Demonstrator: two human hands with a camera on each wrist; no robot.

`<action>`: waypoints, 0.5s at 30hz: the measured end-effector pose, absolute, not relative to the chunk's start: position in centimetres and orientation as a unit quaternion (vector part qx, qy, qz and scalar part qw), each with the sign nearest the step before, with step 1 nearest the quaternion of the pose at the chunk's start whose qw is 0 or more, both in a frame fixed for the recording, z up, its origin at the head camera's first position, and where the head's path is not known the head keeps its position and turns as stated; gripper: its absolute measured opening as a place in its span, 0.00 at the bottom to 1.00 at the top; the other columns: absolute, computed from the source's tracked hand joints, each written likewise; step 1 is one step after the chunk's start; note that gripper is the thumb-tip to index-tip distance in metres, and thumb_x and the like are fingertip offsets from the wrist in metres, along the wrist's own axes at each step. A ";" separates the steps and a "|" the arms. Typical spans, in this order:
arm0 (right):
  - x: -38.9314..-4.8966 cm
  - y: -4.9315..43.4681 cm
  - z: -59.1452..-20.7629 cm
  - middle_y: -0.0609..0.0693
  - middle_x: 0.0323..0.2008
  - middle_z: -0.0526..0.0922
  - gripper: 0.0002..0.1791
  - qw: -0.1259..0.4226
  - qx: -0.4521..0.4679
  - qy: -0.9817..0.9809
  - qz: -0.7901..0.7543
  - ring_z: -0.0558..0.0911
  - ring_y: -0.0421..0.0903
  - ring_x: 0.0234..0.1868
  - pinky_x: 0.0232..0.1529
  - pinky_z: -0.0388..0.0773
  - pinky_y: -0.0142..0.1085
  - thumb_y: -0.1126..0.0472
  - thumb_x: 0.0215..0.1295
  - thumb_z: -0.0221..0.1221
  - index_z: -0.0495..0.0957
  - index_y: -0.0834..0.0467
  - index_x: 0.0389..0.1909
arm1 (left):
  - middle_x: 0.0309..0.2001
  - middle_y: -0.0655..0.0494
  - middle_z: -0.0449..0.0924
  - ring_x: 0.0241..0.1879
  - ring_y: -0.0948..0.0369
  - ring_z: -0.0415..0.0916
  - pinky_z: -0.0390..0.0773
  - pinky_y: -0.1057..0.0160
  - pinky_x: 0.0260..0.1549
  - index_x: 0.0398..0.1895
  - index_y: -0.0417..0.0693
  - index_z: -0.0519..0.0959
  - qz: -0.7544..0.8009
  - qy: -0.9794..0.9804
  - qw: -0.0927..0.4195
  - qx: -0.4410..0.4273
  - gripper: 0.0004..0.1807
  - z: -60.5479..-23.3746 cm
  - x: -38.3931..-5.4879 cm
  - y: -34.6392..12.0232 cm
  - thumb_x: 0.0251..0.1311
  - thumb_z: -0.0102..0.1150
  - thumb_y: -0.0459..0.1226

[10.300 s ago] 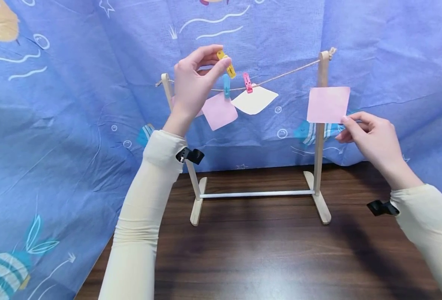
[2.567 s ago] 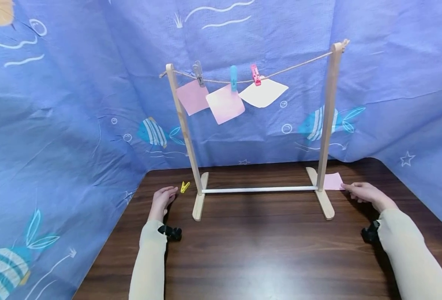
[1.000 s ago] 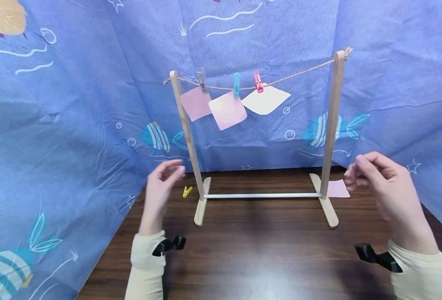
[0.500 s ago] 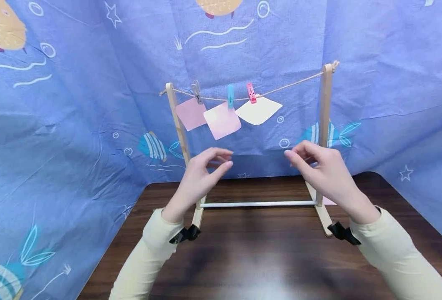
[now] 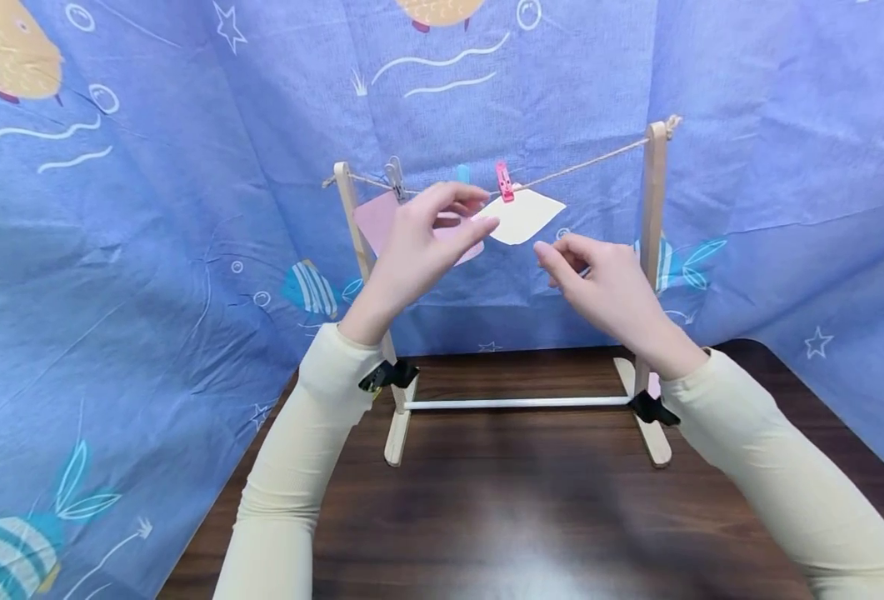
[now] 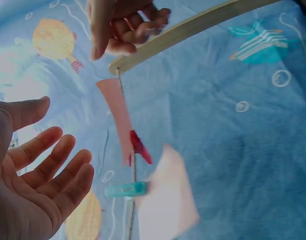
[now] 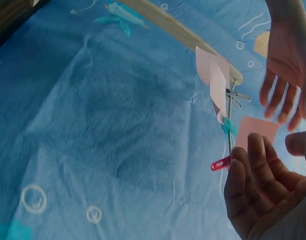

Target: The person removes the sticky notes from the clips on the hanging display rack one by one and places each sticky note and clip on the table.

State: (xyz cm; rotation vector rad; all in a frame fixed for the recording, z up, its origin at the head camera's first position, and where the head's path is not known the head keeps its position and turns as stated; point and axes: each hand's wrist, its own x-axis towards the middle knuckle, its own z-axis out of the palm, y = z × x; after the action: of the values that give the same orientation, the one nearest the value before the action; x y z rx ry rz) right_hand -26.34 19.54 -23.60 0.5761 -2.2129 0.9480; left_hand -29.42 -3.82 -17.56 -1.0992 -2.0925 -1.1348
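In the head view my left hand (image 5: 437, 233) is raised in front of the line, fingers bent and apart from the thumb, holding nothing. It covers most of a pink paper (image 5: 471, 252) that hangs from a blue clothespin (image 5: 462, 173). My right hand (image 5: 610, 279), also holding nothing, is loosely curled below and right of a white paper (image 5: 522, 218) hung by a pink clothespin (image 5: 505, 182). Farther left, a grey clothespin (image 5: 394, 177) holds another pink paper (image 5: 374, 218). The left wrist view shows the blue clothespin (image 6: 127, 190) beyond my left fingers (image 6: 53, 160).
The string (image 5: 595, 160) runs between two wooden posts (image 5: 655, 208) joined low down by a white bar (image 5: 516, 403). A pink paper (image 5: 654, 385) lies on the dark table (image 5: 524, 500) behind the right post. A yellow clothespin is mostly hidden behind my left wrist.
Earlier I held a yellow clothespin and a pink paper; both were then laid on the table and let go. Both hands have since risen inward to the hanging papers.
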 end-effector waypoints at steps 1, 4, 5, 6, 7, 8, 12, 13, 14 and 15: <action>-26.6 19.3 -23.3 0.46 0.23 0.83 0.19 0.312 0.209 -0.848 0.374 0.80 0.42 0.25 0.25 0.70 0.32 0.44 0.75 0.55 0.86 0.52 0.34 | 0.48 0.52 0.83 0.48 0.62 0.80 0.77 0.68 0.52 0.53 0.44 0.83 -0.413 -0.775 0.261 -0.402 0.17 -17.1 -29.5 -3.6 0.65 0.67 0.41; -27.4 18.8 -22.9 0.48 0.23 0.84 0.25 0.271 0.183 -0.853 0.408 0.82 0.45 0.27 0.27 0.72 0.35 0.37 0.74 0.52 0.86 0.52 0.36 | 0.51 0.53 0.82 0.49 0.62 0.79 0.78 0.67 0.53 0.55 0.45 0.82 -0.401 -0.782 0.267 -0.395 0.17 -16.2 -29.7 -3.1 0.66 0.66 0.41; -27.7 18.8 -22.8 0.48 0.23 0.84 0.26 0.261 0.176 -0.854 0.414 0.83 0.46 0.28 0.27 0.73 0.35 0.35 0.73 0.51 0.87 0.51 0.36 | 0.51 0.53 0.82 0.49 0.62 0.79 0.78 0.66 0.52 0.55 0.45 0.82 -0.400 -0.783 0.269 -0.393 0.17 -16.0 -29.9 -3.0 0.66 0.66 0.42; -28.0 18.7 -22.7 0.49 0.23 0.84 0.28 0.252 0.171 -0.855 0.420 0.83 0.47 0.28 0.28 0.74 0.35 0.34 0.72 0.51 0.87 0.51 0.37 | 0.50 0.52 0.82 0.49 0.63 0.79 0.79 0.66 0.52 0.55 0.44 0.82 -0.399 -0.784 0.270 -0.392 0.17 -15.8 -30.1 -2.8 0.66 0.66 0.42; -28.2 18.7 -22.6 0.49 0.23 0.84 0.29 0.245 0.168 -0.855 0.426 0.83 0.48 0.28 0.28 0.74 0.35 0.33 0.72 0.50 0.87 0.52 0.37 | 0.50 0.53 0.82 0.49 0.63 0.78 0.79 0.66 0.52 0.55 0.44 0.82 -0.401 -0.785 0.268 -0.389 0.18 -15.6 -30.3 -2.7 0.66 0.66 0.42; -28.5 18.8 -22.6 0.50 0.23 0.84 0.29 0.239 0.166 -0.854 0.431 0.83 0.49 0.28 0.28 0.75 0.35 0.33 0.72 0.51 0.87 0.52 0.37 | 0.50 0.53 0.81 0.49 0.63 0.78 0.79 0.66 0.52 0.55 0.43 0.82 -0.405 -0.786 0.265 -0.386 0.18 -15.4 -30.4 -2.6 0.66 0.66 0.41; -29.5 19.3 -22.6 0.50 0.23 0.84 0.26 0.219 0.167 -0.843 0.463 0.83 0.51 0.27 0.26 0.78 0.33 0.38 0.72 0.55 0.85 0.57 0.39 | 0.50 0.54 0.81 0.49 0.63 0.79 0.79 0.67 0.51 0.55 0.42 0.82 -0.414 -0.790 0.256 -0.373 0.18 -15.1 -31.2 -2.2 0.66 0.66 0.40; -29.8 19.4 -22.7 0.50 0.23 0.85 0.24 0.216 0.167 -0.838 0.472 0.83 0.52 0.26 0.26 0.79 0.33 0.40 0.73 0.56 0.84 0.58 0.40 | 0.50 0.54 0.81 0.49 0.63 0.79 0.79 0.68 0.50 0.55 0.43 0.82 -0.415 -0.792 0.253 -0.369 0.17 -15.1 -31.4 -2.1 0.66 0.66 0.40; -30.0 19.7 -22.8 0.50 0.23 0.84 0.23 0.215 0.165 -0.834 0.480 0.83 0.50 0.25 0.25 0.79 0.33 0.41 0.73 0.56 0.83 0.59 0.39 | 0.51 0.53 0.81 0.49 0.63 0.79 0.79 0.68 0.50 0.56 0.43 0.82 -0.414 -0.794 0.252 -0.368 0.17 -15.1 -31.6 -2.0 0.66 0.66 0.39; -30.2 19.9 -22.9 0.49 0.23 0.84 0.22 0.215 0.164 -0.829 0.490 0.83 0.49 0.23 0.25 0.80 0.32 0.43 0.73 0.57 0.82 0.60 0.39 | 0.51 0.52 0.81 0.49 0.62 0.79 0.79 0.69 0.50 0.56 0.43 0.81 -0.414 -0.794 0.250 -0.368 0.17 -15.1 -31.8 -1.9 0.66 0.65 0.39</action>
State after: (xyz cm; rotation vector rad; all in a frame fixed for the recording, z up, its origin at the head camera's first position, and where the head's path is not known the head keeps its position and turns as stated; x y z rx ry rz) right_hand -30.23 19.93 -22.89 0.4539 -2.2978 1.3586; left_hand -31.82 -1.89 -15.11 -1.0012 -2.1632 -1.1263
